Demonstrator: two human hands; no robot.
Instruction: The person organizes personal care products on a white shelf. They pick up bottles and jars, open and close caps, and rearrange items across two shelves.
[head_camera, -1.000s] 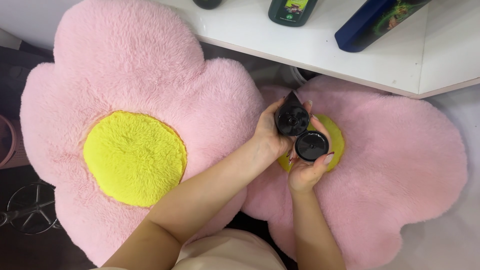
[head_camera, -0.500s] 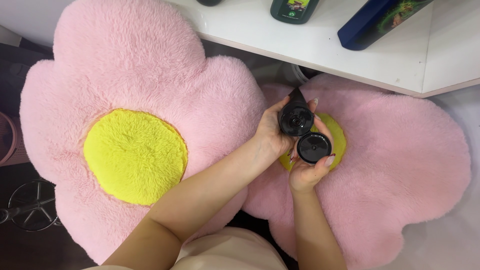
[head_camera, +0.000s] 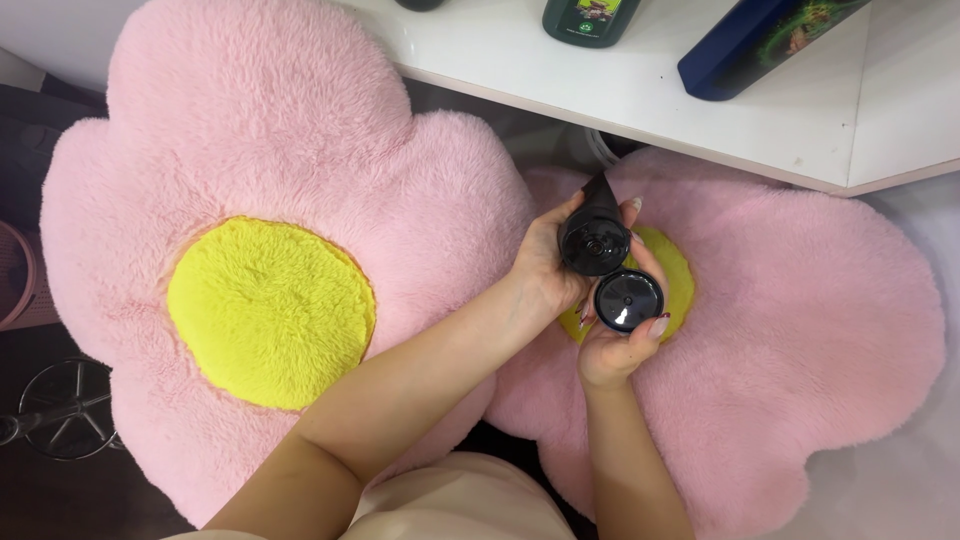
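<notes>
The left hand is gripping a black tube — its flip cap hanging open. The right hand is cupping the cap from below, above a pink flower cushion.

My left hand grips black tube, right hand cups its flipped-open cap, just above right-side pink flower cushion.

Both forearms reach forward and converge, left hand curled with fingers wrapped round in a grip, right hand just below it, palm up, fingers cupped, the two hands touching.
</notes>
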